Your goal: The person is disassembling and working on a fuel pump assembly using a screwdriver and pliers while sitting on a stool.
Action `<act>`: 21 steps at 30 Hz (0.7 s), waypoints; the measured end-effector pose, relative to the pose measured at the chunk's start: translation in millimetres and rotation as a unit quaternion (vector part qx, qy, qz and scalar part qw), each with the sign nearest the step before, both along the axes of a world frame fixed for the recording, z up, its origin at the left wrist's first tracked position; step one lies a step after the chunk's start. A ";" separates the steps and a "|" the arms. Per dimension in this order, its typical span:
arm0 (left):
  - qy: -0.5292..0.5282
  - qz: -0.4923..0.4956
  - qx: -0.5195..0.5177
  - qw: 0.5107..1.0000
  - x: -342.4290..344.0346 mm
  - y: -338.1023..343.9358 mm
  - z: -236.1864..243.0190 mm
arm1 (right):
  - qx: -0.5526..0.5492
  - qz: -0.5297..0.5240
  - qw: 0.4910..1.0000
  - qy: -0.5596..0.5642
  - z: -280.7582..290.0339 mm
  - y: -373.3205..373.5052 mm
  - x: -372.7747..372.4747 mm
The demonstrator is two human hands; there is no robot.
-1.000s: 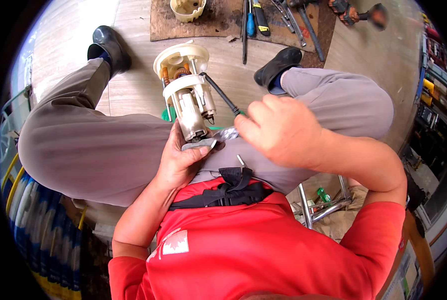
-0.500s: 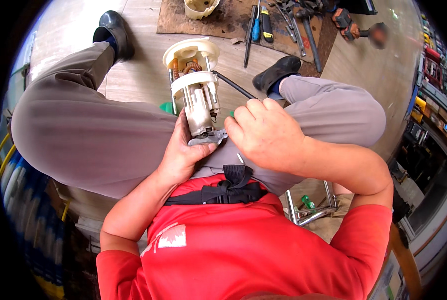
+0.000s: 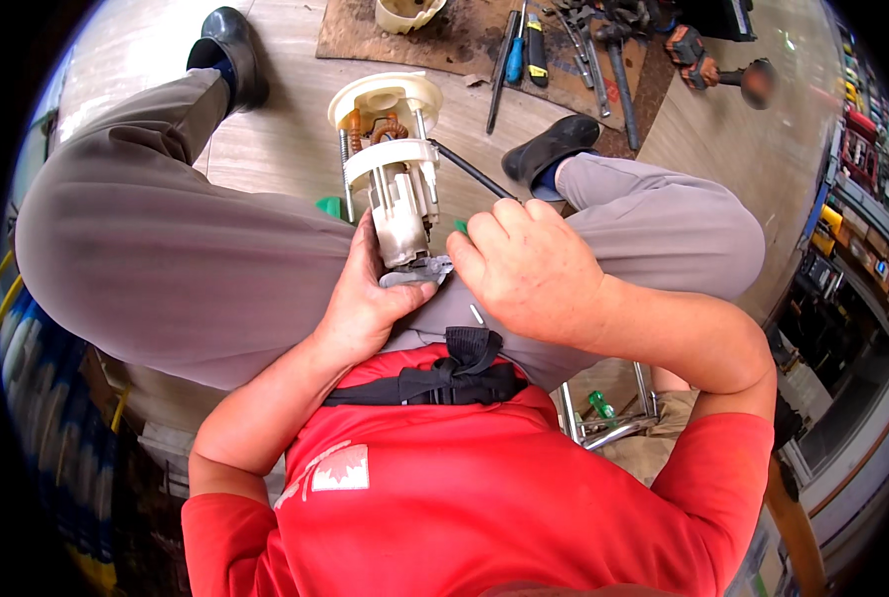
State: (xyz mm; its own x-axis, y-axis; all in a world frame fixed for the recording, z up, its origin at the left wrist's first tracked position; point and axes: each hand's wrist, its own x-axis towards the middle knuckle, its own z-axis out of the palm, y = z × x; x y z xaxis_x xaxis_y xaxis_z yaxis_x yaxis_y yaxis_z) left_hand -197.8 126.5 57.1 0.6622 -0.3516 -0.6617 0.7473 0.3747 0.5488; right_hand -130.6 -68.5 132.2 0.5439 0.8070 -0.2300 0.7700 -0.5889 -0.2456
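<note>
A cream-white fuel pump module [image 3: 392, 154], with metal rods, a spring and an orange corrugated hose, stands tilted between my knees. My left hand [image 3: 368, 298] grips its lower end, thumb over the grey plastic piece [image 3: 416, 273] at the base. Close by on the right, my right hand [image 3: 529, 264] is closed, its fingertips hidden beneath it, right beside that grey piece. A thin metal shaft [image 3: 477, 315] shows below this hand and a bit of green above it; whether they belong to one held tool, I cannot tell.
Ahead lies a stained brown board [image 3: 365, 40] with a cream plastic cup [image 3: 407, 12], a blue-handled screwdriver [image 3: 514, 62], a black-and-yellow cutter [image 3: 536, 50] and a hammer [image 3: 618, 80]. A cordless power tool [image 3: 698, 60] rests at the far right. Metal stool tubing [image 3: 618, 430] is at my right hip.
The view has shifted slightly. My hands keep almost the same hold, and the pump module stands a touch further right in the picture.
</note>
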 end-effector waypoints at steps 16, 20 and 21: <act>-0.016 -0.053 0.077 0.996 -3.6 -2.0 -5.6 | -0.031 0.059 0.998 0.004 -1.2 9.1 -2.0; -0.017 -0.077 0.101 0.992 -4.9 -1.9 -8.1 | -0.052 0.063 0.997 0.005 -5.2 12.2 -5.8; -0.006 -0.073 0.094 0.993 -5.2 -2.0 -8.3 | -0.056 0.062 0.996 0.010 -6.4 13.2 -6.4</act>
State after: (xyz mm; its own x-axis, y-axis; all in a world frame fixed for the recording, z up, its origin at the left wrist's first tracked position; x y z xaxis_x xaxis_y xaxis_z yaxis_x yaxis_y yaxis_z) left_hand -203.0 124.5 48.8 0.6217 -0.3162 -0.7167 0.7789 0.1526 0.6083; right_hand -137.0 -55.3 125.9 0.4354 0.8366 -0.3323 0.8342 -0.5138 -0.2004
